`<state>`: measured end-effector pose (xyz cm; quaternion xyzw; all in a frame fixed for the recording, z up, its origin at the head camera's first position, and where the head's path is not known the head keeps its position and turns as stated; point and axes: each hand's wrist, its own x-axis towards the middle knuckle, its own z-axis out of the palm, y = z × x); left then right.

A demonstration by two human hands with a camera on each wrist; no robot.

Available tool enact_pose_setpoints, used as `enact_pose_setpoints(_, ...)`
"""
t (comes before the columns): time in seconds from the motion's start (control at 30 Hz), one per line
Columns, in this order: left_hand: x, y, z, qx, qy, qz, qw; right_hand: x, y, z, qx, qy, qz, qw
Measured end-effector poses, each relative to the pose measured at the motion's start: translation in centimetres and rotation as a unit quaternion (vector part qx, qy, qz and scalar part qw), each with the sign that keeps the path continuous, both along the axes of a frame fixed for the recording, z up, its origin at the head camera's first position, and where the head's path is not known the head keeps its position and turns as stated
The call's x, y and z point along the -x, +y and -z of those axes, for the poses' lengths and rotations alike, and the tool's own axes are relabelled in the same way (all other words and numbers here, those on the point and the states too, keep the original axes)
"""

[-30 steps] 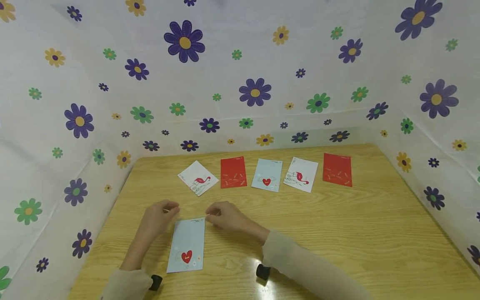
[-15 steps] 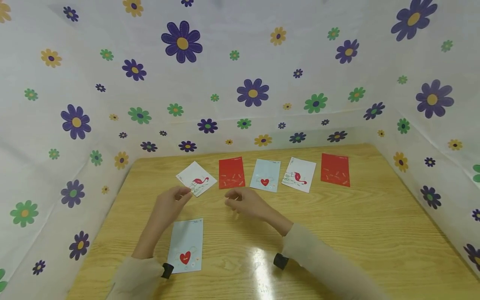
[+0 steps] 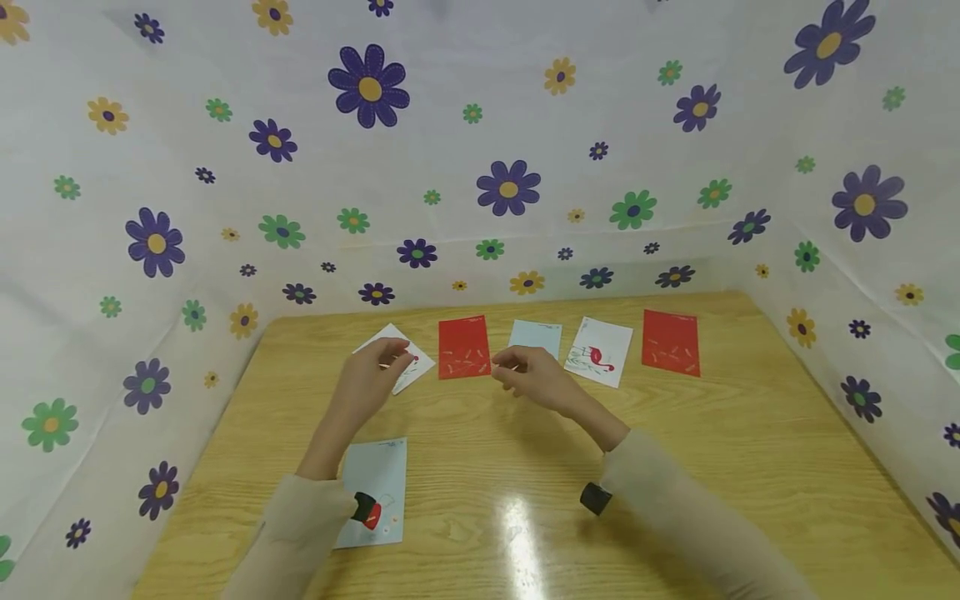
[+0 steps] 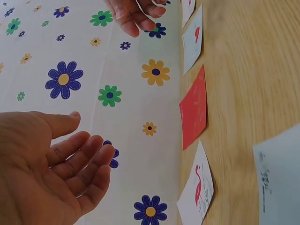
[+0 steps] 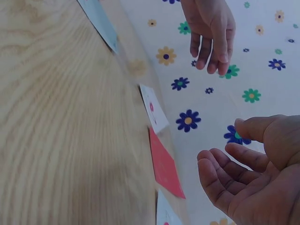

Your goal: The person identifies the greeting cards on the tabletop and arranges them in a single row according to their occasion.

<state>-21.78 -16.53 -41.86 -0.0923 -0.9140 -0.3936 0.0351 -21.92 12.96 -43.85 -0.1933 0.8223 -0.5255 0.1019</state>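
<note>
My left hand (image 3: 372,368) hovers over the left flamingo card (image 3: 411,379), covering part of it in the head view. Its fingers are loosely bent and hold nothing, as the left wrist view shows of the same hand (image 4: 61,168). My right hand (image 3: 542,380) overlaps the lower half of a pale blue card (image 3: 535,335); its fingers (image 5: 220,180) are relaxed, with nothing between them. Between the hands lies a red card (image 3: 463,346). Nearer to me, a pale blue card with a red heart (image 3: 378,467) lies under my left forearm, partly hidden by the sleeve and a black wrist device.
Farther right in the back row are another white flamingo card (image 3: 598,350) and a second red card (image 3: 671,342). All the cards lie on a wooden table (image 3: 675,475). A white cloth with printed flowers (image 3: 450,125) stands around its back and sides.
Both hands have left the top edge of the near pale blue card and moved away toward the back row, the right one also rightward. The cards stay where they were.
</note>
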Motion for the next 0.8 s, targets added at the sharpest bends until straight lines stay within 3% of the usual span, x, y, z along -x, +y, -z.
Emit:
enact_pose_setpoints(0.3, 1.7, 2.0, -0.2, -0.035, 0.020, 0.026, 0.9989, 1.3, 3.1, -1.0, -0.024, 0.011, 0.042, 0.9988)
enact_pose_setpoints(0.8, 4.7, 6.7, 0.2, -0.016, 0.012, 0.036, 0.9992, 3.6, 7.0, -0.4, -0.072, 0.035, 0.137, 0.9874)
